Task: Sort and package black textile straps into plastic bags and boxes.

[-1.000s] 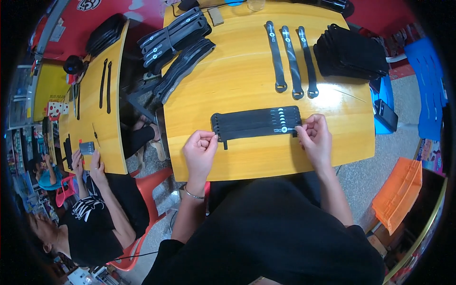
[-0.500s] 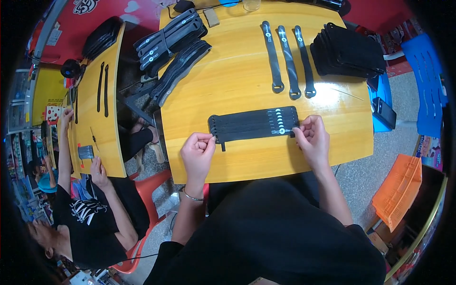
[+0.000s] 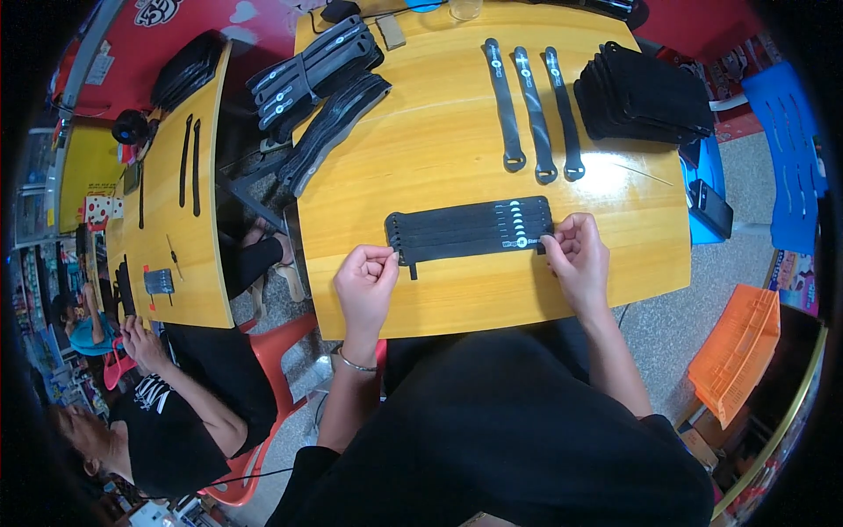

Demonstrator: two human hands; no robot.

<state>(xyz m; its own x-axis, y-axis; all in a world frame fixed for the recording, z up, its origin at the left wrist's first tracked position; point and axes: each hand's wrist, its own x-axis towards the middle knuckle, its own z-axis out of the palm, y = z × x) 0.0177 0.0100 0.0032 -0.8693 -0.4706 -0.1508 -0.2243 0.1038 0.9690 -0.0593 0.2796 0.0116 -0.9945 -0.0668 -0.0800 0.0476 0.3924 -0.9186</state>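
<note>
Now left hand (image 3: 367,279) and right hand (image 3: 577,256) each pinch, grip closed, opposite ends of the black strap bundle (image 3: 470,229).

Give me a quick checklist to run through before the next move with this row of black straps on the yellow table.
1. Left hand pinching the left end of the row of overlapping black fabric straps: ok.
2. Right hand pinching the right end: ok.
3. Row lying flat on the yellow wooden table: ok.
4. Three single black straps apart from the row: ok.
5. Strap ends exactly level: cannot tell.
</note>
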